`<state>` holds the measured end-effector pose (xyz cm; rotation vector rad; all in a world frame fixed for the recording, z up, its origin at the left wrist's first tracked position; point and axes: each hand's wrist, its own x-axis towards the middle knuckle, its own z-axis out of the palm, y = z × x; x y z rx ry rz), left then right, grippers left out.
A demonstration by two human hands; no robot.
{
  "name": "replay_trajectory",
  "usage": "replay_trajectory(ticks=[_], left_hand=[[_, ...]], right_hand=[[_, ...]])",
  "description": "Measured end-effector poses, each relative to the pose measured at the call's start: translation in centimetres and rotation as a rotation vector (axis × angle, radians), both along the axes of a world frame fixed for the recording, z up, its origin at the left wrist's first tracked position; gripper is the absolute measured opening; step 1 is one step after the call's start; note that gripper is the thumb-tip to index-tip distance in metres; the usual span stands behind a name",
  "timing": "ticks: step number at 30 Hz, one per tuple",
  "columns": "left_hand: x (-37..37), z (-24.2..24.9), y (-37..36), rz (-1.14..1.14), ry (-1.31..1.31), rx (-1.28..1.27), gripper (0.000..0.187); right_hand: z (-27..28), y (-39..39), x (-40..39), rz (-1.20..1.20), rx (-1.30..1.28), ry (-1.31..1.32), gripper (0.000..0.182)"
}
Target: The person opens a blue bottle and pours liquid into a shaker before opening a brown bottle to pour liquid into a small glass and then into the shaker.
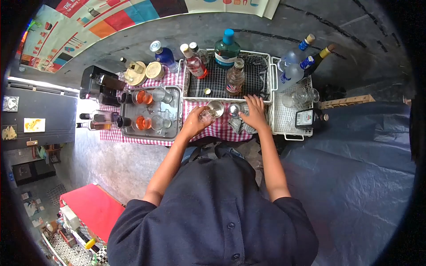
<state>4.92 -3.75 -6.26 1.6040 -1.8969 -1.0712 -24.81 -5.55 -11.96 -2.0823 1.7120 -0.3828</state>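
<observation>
My left hand [196, 122] is wrapped round a cup [216, 107] with a shiny round rim, its mouth facing up towards me. Just right of the cup sits a rounded, shiny metal piece [234, 109]. My right hand [255, 113] is spread flat, with the thumb beside the metal piece and the fingertips at the front rim of a white wire basket [230, 99]. Under and beside that hand lies a bunched dark-and-white striped cloth [242, 125]. A red-and-white checked tablecloth [215, 131] covers the table here.
In the basket stand a brown glass bottle [235, 79], a green bottle [226, 49] and a pink bottle [194, 63]. On the left, a grey tray [170, 134] carries several glasses. A white basket [290, 129] on the right holds glasses and bottles.
</observation>
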Motion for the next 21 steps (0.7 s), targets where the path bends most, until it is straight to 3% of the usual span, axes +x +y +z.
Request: replay_trajectory(ticks=[8,11,14,17,21], left_hand=[[0.0,0.6,-0.5,-0.004,-0.02,-0.003,0.061],[-0.2,0.7,-0.3,0.002,-0.164,-0.098,0.064],[-0.6,2.9,-0.6,0.006,-0.164,0.028,0.066],[-0.5,3.3,-0.9,-0.008,-0.098,0.064,0.066],[0.3,0.7,-0.5,-0.002,0.003,-0.094,0.059]], right_hand=[[-0.3,0.0,0.0,-0.013,-0.001,-0.038,0.075],[-0.1,0.0,0.1,-0.012,-0.001,-0.039,0.075],[-0.1,-0.1,0.1,-0.018,-0.014,-0.043,0.075],[-0.2,-0.2,0.2,-0.03,0.013,-0.051,0.078],[0.3,-1.3,0.1,-0.137,0.163,-0.125,0.093]])
